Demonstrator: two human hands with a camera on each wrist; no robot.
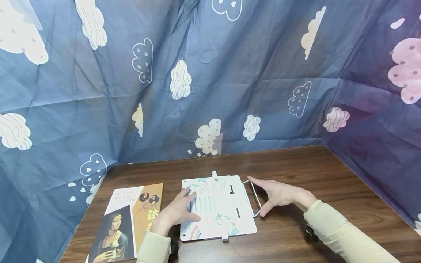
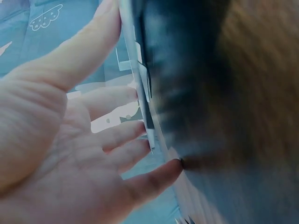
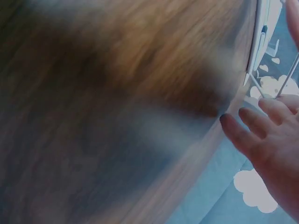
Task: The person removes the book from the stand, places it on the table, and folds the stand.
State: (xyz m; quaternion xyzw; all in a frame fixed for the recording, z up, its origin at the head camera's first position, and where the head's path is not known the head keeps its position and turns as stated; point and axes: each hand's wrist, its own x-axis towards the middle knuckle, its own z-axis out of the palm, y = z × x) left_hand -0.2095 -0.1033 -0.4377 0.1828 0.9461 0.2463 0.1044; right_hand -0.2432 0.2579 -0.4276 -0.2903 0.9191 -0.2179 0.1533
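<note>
A white book stand (image 1: 207, 208) printed with unicorns and a rainbow lies flat on the wooden table, with slots in its panel and small white clips at its far and near edges. Across the left part of the panel rests my left hand (image 1: 177, 212), thumb and fingers spread; the left wrist view shows its fingertips at the panel, seen nearly edge-on. From the stand's right side sticks out a white wire bracket (image 1: 255, 195). My right hand (image 1: 279, 195) spans this bracket, thumb at the near corner and fingers at the far one.
To the left lies a book (image 1: 118, 226) with a painted portrait and an orange band on its cover. A blue cloud-print curtain (image 1: 213, 91) hangs behind the table (image 1: 289, 160) and along both its sides.
</note>
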